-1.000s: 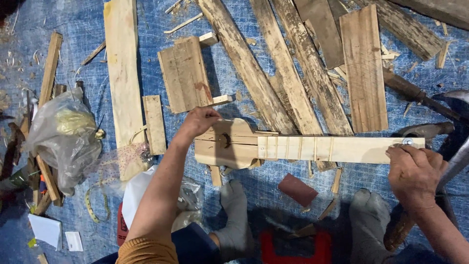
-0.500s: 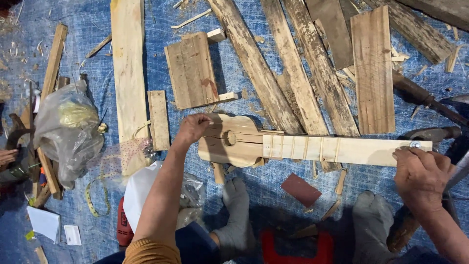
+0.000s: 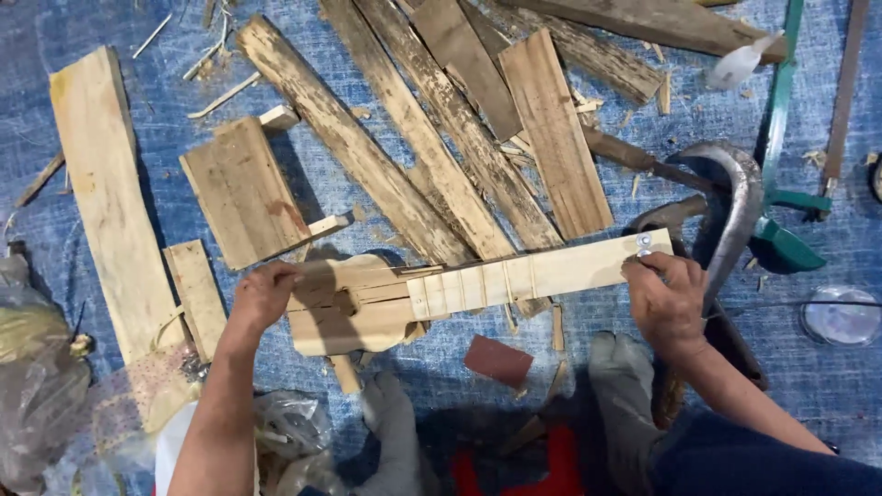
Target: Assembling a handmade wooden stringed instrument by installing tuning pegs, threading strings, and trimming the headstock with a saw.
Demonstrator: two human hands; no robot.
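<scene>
Both hands on wooden guitar [image 3: 441, 294], seemingly.

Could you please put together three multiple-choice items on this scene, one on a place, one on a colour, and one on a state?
1. Where does the left hand rest?
A. On the body end of the small wooden guitar
B. On the curved metal bar
C. On the plastic bag

2. What colour is the small block lying below the guitar's neck?
A. Green
B. Reddish brown
C. White

3. How does the guitar lie?
A. Upright on its end
B. Flat across the blue tarp
C. Hanging from a hook

Answers: 1 A, the fingers lie on the wider end; 2 B, it shows reddish brown against the tarp; 3 B, it lies lengthways, with the right hand at the far end.
</scene>
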